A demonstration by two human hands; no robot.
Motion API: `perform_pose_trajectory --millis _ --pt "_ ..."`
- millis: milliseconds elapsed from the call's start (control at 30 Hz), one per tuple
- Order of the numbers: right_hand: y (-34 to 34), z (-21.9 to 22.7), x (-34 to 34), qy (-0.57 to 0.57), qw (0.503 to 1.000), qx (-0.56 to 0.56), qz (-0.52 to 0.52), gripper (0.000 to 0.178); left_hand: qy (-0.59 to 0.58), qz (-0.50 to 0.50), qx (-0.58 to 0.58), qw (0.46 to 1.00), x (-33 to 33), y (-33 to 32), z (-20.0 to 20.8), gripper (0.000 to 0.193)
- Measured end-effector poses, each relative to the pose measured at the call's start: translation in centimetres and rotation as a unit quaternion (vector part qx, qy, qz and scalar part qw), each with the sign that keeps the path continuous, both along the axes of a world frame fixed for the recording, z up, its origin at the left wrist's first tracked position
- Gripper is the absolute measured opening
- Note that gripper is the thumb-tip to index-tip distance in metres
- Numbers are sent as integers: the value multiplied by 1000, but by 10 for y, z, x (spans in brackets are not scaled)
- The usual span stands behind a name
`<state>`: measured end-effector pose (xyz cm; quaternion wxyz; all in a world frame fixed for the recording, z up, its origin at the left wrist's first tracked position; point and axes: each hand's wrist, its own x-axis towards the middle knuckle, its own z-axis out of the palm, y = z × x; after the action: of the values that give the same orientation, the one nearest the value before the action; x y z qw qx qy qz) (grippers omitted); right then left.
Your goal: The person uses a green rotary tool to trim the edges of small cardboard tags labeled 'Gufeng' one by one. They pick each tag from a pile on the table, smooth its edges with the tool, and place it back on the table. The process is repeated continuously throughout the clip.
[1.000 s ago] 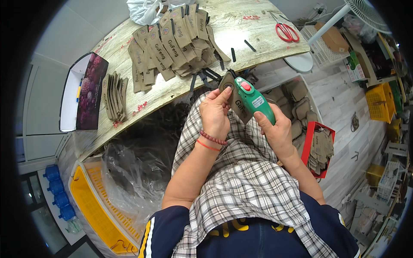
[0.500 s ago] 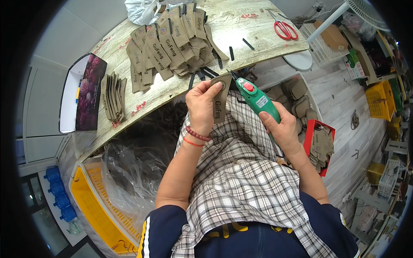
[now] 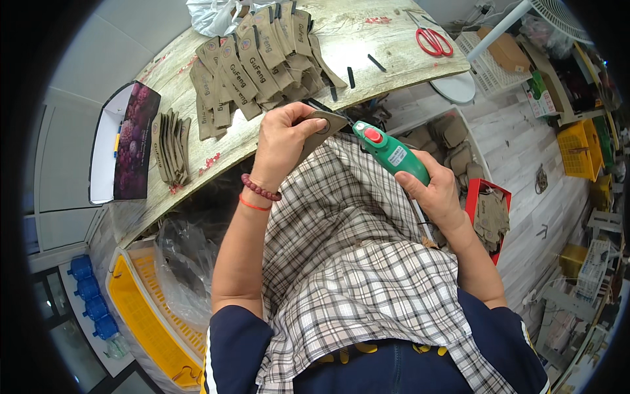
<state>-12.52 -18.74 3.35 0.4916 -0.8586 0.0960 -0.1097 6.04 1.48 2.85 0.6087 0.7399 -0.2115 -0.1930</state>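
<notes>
My left hand (image 3: 281, 143) pinches a khaki fabric tab (image 3: 335, 124) between thumb and fingers, above my lap near the table's front edge. The tab is tilted, and its lower part is mostly behind the hand. In my right hand (image 3: 433, 194) is a green hand-held electric tool (image 3: 392, 152) with a red button. Its narrow dark tip points up and left, close to the tab's right end; I cannot tell whether they touch. A large heap of similar printed khaki tabs (image 3: 256, 65) lies on the table, and a smaller bundle (image 3: 172, 148) stands further left.
Red-handled scissors (image 3: 433, 41) and short black strips (image 3: 377, 62) lie on the worn table (image 3: 354, 33). An open box (image 3: 134, 144) stands at its left end. By my right arm are a red box (image 3: 471, 203) of tabs and a white bin. A yellow crate (image 3: 131, 308) sits lower left.
My left hand has moved left and slightly up, turning the tab from upright to slanted. My right hand keeps the tool at nearly the same spot, shifted slightly left.
</notes>
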Motion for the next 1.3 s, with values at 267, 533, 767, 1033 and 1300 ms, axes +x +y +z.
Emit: perform_pose_trajectory --millis 267,533,767,1033,1300 --pt "7 -4 3 -29 999 -10 -21 44 18 14 16 1000 3 4 10 9" --pt "34 -4 6 55 991 115 -44 43 254 153 -391 871 -25 -4 -30 13" --pt "41 3 7 65 991 111 -37 41 220 213 -415 857 -33 -23 -42 10" --pt "41 1 9 54 992 98 -54 40 257 229 -422 838 -47 -36 -39 13" --pt "45 -4 20 23 993 101 -64 39 285 206 -384 854 -57 -28 -43 10"
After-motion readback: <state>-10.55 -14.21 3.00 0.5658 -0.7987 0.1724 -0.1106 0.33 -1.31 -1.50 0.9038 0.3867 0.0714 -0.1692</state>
